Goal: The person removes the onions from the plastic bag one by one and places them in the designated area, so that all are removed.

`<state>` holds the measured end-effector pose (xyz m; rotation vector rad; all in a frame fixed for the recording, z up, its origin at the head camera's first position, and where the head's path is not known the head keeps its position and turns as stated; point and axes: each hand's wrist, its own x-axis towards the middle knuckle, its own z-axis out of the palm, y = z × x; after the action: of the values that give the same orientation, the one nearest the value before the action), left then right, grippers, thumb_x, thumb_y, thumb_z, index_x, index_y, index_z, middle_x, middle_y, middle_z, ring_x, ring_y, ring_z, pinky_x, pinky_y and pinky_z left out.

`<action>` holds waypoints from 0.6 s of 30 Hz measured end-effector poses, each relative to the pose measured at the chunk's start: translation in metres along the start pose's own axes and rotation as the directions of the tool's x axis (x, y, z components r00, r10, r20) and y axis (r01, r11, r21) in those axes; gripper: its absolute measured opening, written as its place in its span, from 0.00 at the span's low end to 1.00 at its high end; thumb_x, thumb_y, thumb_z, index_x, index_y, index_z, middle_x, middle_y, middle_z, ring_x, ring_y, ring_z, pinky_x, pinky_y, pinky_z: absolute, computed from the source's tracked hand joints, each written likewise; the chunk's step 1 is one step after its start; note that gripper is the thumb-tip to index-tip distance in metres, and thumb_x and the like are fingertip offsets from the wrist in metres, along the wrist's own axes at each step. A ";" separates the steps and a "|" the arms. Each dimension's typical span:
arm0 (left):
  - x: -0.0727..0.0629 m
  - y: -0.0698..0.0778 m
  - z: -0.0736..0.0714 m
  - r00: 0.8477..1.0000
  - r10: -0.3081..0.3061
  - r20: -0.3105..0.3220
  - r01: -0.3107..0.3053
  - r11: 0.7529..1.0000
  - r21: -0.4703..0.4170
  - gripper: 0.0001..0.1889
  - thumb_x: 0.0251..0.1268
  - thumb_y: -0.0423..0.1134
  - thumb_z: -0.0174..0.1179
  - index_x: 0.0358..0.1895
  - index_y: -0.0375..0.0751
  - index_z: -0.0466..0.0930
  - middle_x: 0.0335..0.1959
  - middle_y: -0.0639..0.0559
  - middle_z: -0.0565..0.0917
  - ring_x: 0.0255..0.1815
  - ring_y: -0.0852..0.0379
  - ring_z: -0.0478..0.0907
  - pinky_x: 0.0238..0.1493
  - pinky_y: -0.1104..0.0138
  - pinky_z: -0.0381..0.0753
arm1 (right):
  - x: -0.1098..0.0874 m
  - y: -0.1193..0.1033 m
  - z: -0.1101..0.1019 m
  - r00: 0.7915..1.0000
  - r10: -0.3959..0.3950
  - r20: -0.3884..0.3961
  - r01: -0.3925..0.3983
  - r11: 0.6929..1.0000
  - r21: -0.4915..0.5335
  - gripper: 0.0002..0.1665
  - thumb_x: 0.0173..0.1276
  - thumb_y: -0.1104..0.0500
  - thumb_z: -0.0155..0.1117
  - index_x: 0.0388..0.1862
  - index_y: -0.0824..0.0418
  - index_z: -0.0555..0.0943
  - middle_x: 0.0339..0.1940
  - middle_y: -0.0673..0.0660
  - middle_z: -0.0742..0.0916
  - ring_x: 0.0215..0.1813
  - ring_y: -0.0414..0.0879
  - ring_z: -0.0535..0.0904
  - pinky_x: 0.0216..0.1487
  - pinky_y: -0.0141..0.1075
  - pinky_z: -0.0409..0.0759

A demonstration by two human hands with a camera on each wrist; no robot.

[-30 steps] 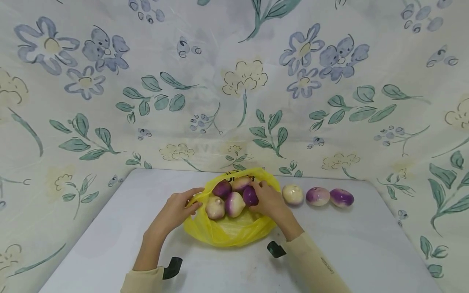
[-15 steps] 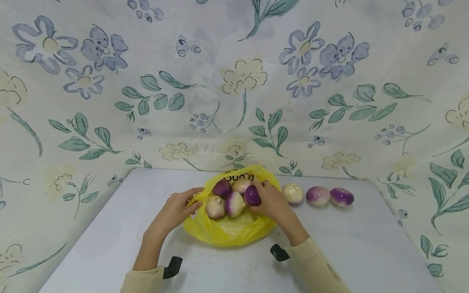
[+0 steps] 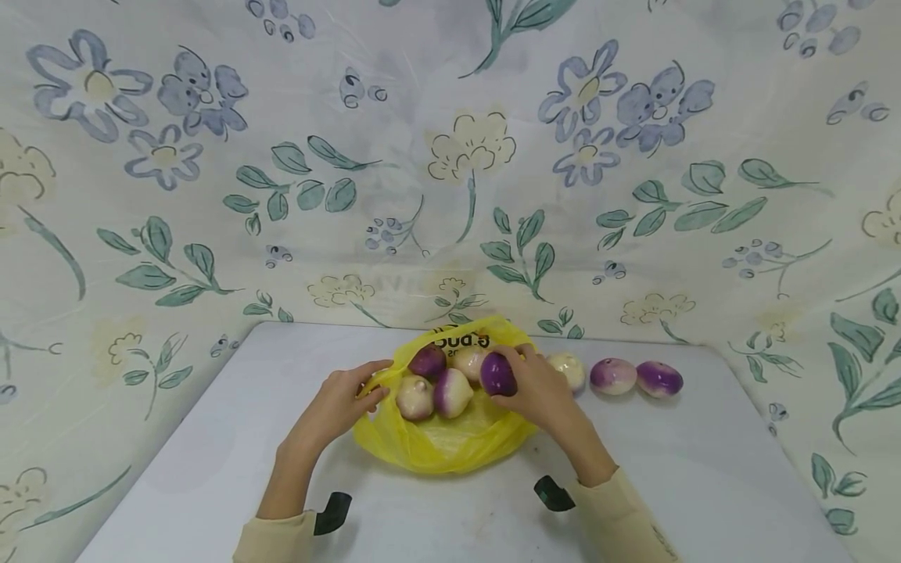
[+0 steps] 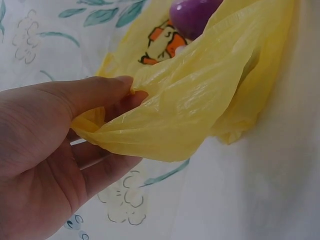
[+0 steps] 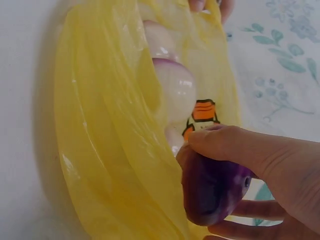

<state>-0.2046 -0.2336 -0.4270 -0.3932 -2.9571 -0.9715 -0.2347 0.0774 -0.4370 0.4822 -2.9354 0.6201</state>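
Observation:
A yellow plastic bag lies with its mouth spread toward me, dark lettering on its far side. My left hand pinches the bag's left rim; the left wrist view shows the thin film between thumb and fingers. My right hand grips a glossy dark purple turnip at the right side of the bag's mouth, thumb on top in the right wrist view. Other turnips sit in the bag: a purple one, a pale one, a white-and-purple one and another pale one.
To the right of the bag, a white turnip, partly behind my right hand, stands in a row with two purple-and-white turnips. The white table ends at the back against a floral curtain.
My right hand has drawn the dark purple turnip to the right, away from the others in the bag. More lettering shows on the bag's far side. My left hand has stayed at the rim.

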 end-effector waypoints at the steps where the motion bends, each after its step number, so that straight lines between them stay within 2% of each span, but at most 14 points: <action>1: 0.000 0.000 0.000 1.000 0.000 -0.001 0.000 1.000 0.001 0.25 0.67 0.37 0.62 0.67 0.43 0.72 0.32 0.51 0.85 0.27 0.60 0.78 0.31 0.71 0.77 | -0.001 0.001 -0.001 1.000 0.002 -0.005 -0.002 1.000 0.000 0.45 0.53 0.46 0.78 0.69 0.46 0.68 0.62 0.61 0.77 0.56 0.58 0.79 0.54 0.55 0.81; 7: 0.000 0.000 0.000 1.000 -0.001 -0.004 0.001 1.000 -0.003 0.25 0.67 0.37 0.62 0.67 0.43 0.72 0.31 0.51 0.85 0.27 0.60 0.78 0.31 0.71 0.77 | -0.011 0.009 -0.008 1.000 0.007 -0.026 -0.006 1.000 0.017 0.46 0.54 0.45 0.78 0.70 0.47 0.68 0.64 0.62 0.76 0.60 0.58 0.78 0.56 0.55 0.80; 14: 0.000 -0.001 0.000 1.000 -0.001 -0.007 0.001 1.000 0.002 0.24 0.67 0.37 0.62 0.67 0.43 0.72 0.29 0.52 0.84 0.27 0.60 0.78 0.30 0.71 0.77 | -0.019 0.019 -0.012 0.997 -0.019 -0.076 0.020 1.000 0.017 0.47 0.52 0.45 0.79 0.70 0.48 0.69 0.63 0.62 0.76 0.59 0.59 0.78 0.55 0.54 0.81; 18: 0.000 -0.001 0.000 1.000 -0.006 -0.005 0.006 1.000 0.006 0.25 0.68 0.37 0.62 0.67 0.43 0.72 0.29 0.52 0.84 0.26 0.61 0.78 0.30 0.71 0.76 | -0.023 0.024 -0.014 0.997 -0.014 -0.076 0.014 1.000 -0.005 0.48 0.52 0.43 0.78 0.71 0.47 0.68 0.64 0.61 0.76 0.59 0.59 0.78 0.53 0.55 0.81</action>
<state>-0.2050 -0.2344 -0.4280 -0.3809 -2.9575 -0.9620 -0.2202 0.1106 -0.4373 0.4675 -2.8590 0.6154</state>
